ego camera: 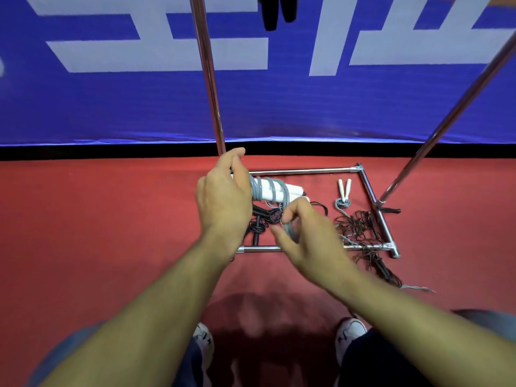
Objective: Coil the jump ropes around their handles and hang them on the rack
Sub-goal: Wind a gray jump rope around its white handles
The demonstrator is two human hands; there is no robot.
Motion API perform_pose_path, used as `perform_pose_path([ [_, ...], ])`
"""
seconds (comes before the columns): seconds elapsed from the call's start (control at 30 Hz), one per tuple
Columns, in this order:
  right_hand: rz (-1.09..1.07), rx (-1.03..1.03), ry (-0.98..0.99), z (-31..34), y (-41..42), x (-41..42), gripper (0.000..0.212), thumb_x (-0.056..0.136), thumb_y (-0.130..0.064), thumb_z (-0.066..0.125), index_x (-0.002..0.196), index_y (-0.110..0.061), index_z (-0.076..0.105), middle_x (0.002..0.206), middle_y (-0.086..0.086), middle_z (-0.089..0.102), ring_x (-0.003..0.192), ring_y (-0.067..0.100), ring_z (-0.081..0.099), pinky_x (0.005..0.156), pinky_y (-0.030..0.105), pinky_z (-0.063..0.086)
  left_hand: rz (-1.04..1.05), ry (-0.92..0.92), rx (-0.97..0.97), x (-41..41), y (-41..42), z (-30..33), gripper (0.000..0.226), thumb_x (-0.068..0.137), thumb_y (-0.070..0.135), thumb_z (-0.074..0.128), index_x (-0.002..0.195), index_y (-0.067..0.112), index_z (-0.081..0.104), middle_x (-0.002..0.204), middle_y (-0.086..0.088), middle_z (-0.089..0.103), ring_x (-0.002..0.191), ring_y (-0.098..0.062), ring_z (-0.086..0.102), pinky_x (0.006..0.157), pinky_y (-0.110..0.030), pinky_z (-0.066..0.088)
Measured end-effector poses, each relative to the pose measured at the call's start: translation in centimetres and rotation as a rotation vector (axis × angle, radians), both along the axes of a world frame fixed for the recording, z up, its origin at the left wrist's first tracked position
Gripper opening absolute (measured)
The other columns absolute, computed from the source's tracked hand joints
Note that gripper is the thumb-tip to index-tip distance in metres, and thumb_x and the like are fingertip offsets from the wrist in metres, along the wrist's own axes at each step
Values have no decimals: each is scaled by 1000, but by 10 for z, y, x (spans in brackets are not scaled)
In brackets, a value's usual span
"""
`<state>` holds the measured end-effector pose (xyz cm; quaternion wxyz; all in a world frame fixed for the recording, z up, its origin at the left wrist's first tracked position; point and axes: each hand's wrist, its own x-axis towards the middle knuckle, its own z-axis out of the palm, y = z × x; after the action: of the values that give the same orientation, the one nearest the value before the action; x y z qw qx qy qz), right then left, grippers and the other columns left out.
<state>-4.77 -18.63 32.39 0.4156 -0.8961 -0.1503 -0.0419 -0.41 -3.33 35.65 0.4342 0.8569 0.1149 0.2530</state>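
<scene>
My left hand grips the near end of a pair of white jump-rope handles, held level above the rack base. Grey rope is wound around them in several turns. My right hand pinches a loose loop of that grey rope just below the handles. On the floor inside the base lie another white-handled grey rope, coiled black-handled ropes and a tangle of black rope. Black handles hang at the top of the view.
The chrome rack base forms a rectangle on the red floor, with two chrome uprights rising from it. A blue banner with white shapes stands behind. My shoes are at the bottom.
</scene>
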Motion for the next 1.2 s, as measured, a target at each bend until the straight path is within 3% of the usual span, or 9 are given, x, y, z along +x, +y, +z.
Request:
perform_pose_path([
  [0.13, -97, 821, 823, -8, 23, -13, 14, 103, -18, 49, 97, -13, 37, 64, 4, 56, 40, 21, 55, 38, 28, 46, -5, -36, -207, 0, -2, 4, 35, 95, 33, 35, 104, 35, 68, 62, -3, 60, 49, -27, 65, 56, -47, 56],
  [0.33, 35, 390, 156, -16, 10, -8, 19, 98, -42, 46, 92, -27, 55, 65, -3, 47, 50, 20, 49, 54, 42, 49, 113, 3, -483, 5, 9, 11, 29, 100, 18, 39, 101, 27, 67, 55, 9, 55, 35, -17, 56, 44, -28, 44],
  [0.4, 81, 445, 248, -19, 10, -7, 24, 97, -48, 39, 102, -35, 59, 67, -7, 48, 51, 14, 46, 52, 42, 47, 126, -2, -485, 6, 12, 12, 29, 100, 19, 39, 101, 27, 67, 54, 10, 55, 35, -17, 56, 44, -28, 44],
  [0.57, 177, 470, 666, -22, 10, 0, 32, 105, -40, 37, 100, -12, 54, 53, -7, 46, 41, 17, 46, 44, 28, 40, 159, -26, -551, 6, 14, 13, 31, 100, 15, 37, 98, 25, 67, 46, 15, 52, 32, -15, 52, 37, -22, 40],
  [0.7, 63, 311, 532, -31, 11, -1, 55, 81, -77, 29, 88, -28, 54, 54, -20, 48, 55, 1, 39, 60, 29, 32, 199, -32, -616, 9, 17, 18, 32, 97, 9, 37, 96, 22, 66, 45, 14, 52, 30, -14, 49, 34, -18, 34],
  [0.83, 155, 414, 424, -19, 13, -6, 37, 98, -54, 33, 102, -41, 67, 68, -20, 49, 67, 5, 46, 71, 30, 47, 215, -50, -626, 14, 23, 24, 33, 98, 11, 36, 96, 26, 66, 63, 6, 54, 32, -13, 51, 39, -21, 39],
  [1.0, 246, 614, 670, -9, 11, -3, 18, 100, -15, 50, 98, -11, 68, 76, 4, 55, 69, 15, 59, 69, 39, 61, 137, -18, -597, 9, 18, 26, 32, 100, 16, 38, 93, 30, 67, 55, 14, 55, 33, -16, 52, 39, -23, 40],
  [1.1, 112, 790, 640, -3, 9, 4, 24, 102, -25, 49, 99, -8, 65, 61, -4, 41, 46, 10, 39, 45, 26, 44, 161, -23, -570, 11, 24, 25, 33, 99, 16, 38, 92, 31, 66, 53, 13, 53, 33, -16, 54, 39, -20, 38],
  [1.2, 29, 711, 497, 8, 3, 11, 33, 104, -32, 40, 113, -14, 66, 51, -16, 37, 42, -1, 32, 48, 16, 28, 215, -26, -565, 16, 33, 22, 31, 98, 16, 38, 98, 26, 67, 62, 6, 53, 35, -16, 55, 40, -20, 37],
])
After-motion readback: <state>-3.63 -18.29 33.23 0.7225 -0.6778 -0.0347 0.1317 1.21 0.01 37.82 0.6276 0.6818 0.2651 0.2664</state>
